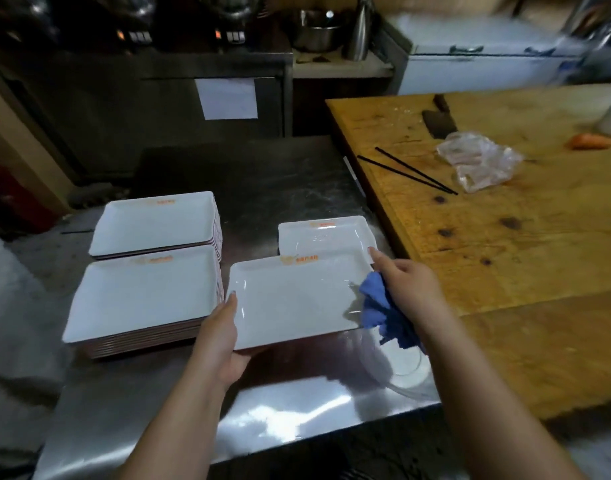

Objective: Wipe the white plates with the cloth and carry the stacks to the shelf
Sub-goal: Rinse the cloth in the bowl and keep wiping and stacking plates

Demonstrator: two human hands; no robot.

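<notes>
While left hand (224,337) grips white plate (290,299), blue cloth (383,306) bunched in right hand (408,282).

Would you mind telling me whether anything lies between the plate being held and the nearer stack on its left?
Nothing visible does: bare steel counter separates the held plate from the near stack, with only the left hand gripping the plate's left edge.

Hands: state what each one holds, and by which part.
Left hand grips the white plate by its near-left corner. Right hand holds the blue cloth bunched against the plate's right edge.
</notes>
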